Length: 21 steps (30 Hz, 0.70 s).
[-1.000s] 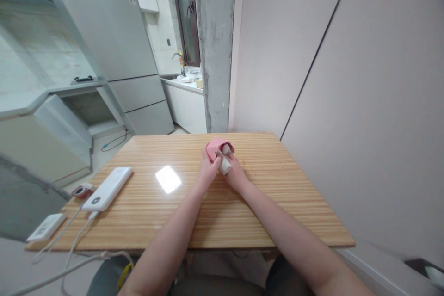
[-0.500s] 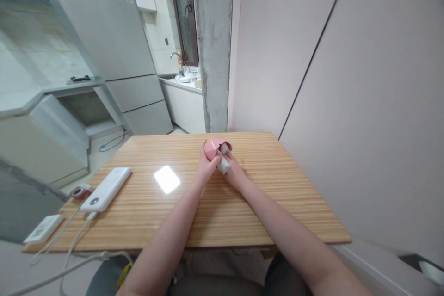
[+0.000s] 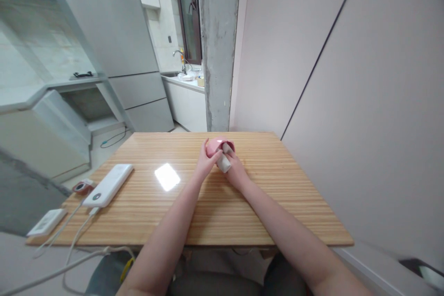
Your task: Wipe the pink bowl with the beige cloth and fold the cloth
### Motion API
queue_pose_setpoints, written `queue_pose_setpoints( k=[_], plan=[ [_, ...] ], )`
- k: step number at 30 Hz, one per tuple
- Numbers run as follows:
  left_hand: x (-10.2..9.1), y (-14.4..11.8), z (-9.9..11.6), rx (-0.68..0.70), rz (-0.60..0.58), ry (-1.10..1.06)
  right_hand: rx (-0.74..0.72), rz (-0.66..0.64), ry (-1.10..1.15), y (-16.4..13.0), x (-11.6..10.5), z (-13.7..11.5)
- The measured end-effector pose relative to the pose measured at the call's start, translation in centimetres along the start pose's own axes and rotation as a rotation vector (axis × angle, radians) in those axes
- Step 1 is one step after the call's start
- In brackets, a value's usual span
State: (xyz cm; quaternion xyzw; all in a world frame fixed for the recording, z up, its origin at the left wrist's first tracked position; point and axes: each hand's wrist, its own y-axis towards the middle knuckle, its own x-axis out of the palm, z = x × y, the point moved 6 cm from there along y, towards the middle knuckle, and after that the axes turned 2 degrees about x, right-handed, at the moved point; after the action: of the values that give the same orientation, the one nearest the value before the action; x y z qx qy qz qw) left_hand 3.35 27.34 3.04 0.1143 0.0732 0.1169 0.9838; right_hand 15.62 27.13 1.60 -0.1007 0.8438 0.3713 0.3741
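Pink cup (image 3: pixel 215 146) sat on the wooden table (image 3: pixel 277 194), mouth tipped toward me, clamped between both hands near the far edge. My left hand (image 3: pixel 205 165) was wrapped round its left side; my right hand (image 3: pixel 235 173) was closed on a white wad of paper (image 3: pixel 225 163) pressed at the rim — part of it reached inside. Judged it mid-wipe: how much of the inside was done, I couldn't tell. Well left of the hands: white power bank (image 3: pixel 108 186), small pink gadget (image 3: pixel 82 188), flat white device (image 3: pixel 46 222), cables (image 3: pixel 74 240) trailing off the near edge. Nothing stood near the hands — no obstruction.
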Motion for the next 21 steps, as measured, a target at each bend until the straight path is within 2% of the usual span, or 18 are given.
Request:
queue_pose_setpoints(
  k=[2,5,10,14,18,21],
  plan=[
    [0.7,-0.4,0.0,0.036,0.026,-0.006,0.007,0.063,0.077,-0.1,-0.3,0.2],
    [0.5,-0.7,0.6,0.093,0.03,0.085,-0.022,0.08,0.148,-0.2,-0.3,0.3],
    [-1.4,-0.2,1.7,0.156,-0.017,0.275,-0.035,-0.031,0.036,-0.1,0.3,0.8],
    [-0.8,0.0,1.1,0.115,-0.04,0.139,-0.063,-0.07,-0.113,-0.1,0.8,1.1],
    [1.1,-0.4,-0.4,0.049,-0.031,-0.057,-0.022,0.069,-0.006,-0.2,0.5,1.4],
    [1.0,-0.8,-0.2,0.107,-0.014,0.028,-0.007,0.104,0.091,-0.3,0.3,1.3]
  ],
)
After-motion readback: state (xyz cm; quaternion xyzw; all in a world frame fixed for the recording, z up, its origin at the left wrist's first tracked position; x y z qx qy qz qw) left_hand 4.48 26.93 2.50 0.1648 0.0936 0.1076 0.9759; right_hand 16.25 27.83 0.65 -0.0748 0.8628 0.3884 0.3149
